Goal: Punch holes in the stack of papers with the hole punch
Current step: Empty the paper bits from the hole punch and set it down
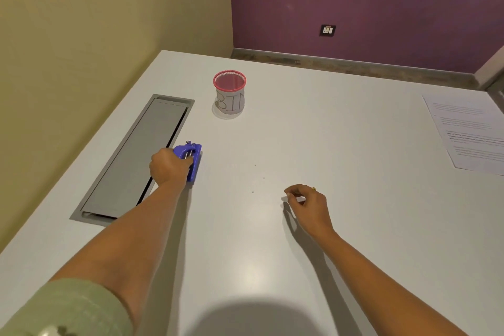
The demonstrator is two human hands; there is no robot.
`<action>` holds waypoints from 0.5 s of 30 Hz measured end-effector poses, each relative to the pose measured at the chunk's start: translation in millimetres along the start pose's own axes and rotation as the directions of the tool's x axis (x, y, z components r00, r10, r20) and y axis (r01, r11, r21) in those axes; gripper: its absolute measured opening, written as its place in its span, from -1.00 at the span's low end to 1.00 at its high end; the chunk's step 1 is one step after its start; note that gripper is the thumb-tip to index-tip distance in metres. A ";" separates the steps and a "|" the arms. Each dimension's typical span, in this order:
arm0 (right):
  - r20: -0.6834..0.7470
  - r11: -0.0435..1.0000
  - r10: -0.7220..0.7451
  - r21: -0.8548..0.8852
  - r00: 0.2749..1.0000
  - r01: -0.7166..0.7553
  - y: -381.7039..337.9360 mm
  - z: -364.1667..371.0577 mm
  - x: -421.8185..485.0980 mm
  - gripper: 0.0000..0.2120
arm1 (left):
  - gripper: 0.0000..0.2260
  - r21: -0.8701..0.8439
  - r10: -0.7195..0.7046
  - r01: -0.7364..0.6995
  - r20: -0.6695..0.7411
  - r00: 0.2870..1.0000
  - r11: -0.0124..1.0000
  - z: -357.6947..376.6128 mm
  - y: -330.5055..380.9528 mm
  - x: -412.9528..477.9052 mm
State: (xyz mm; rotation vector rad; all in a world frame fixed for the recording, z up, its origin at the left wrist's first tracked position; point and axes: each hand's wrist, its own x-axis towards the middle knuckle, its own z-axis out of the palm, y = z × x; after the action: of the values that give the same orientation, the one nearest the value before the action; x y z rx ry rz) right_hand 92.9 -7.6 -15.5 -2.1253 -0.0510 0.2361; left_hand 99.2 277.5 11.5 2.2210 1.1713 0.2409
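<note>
White table (pixel 272 254), smooth, matte, wide. Olive wall on the left, purple wall behind with a dark socket (pixel 327 30). Grey metal hatch (pixel 136 161), long and rectangular, is set flush into the table.

Punch (pixel 192 159): blue plastic with metal parts on top, blocky, sitting on the table just right of the hatch's edge. Left hand (pixel 169 168) is closed over the punch's near end, fingers wrapped on it. A pale green sleeve (pixel 68 308) is rolled at the elbow.

Right hand (pixel 306 203) is well right of the punch and nearer the camera, low over the table; fingers are curled and thumb and forefinger pinched close. Cannot tell whether it holds anything. A gold ring (pixel 313 189) sits on one finger.

Papers (pixel 469 131): white printed sheets lying flat, far right of the punch at the table's edge, clear of both hands.

Cup (pixel 229 93): red mesh, round, wrapped in paper lettered "BIN", upright beyond the punch. A few white specks (pixel 253 191) lie between punch and right hand.
</note>
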 end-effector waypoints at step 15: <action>0.062 0.997 0.032 -0.070 0.998 -0.028 4.6 17.6 21.7 -0.87 | -0.43 0.147 0.190 -0.171 -0.126 0.974 0.974 25.4 -9.0 -9.9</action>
State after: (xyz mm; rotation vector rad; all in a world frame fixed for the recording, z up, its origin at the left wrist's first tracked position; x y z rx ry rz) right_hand 110.6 7.4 -31.7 -2.1879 -0.0653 0.3239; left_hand 97.9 262.4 -12.9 2.4682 1.0848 0.4079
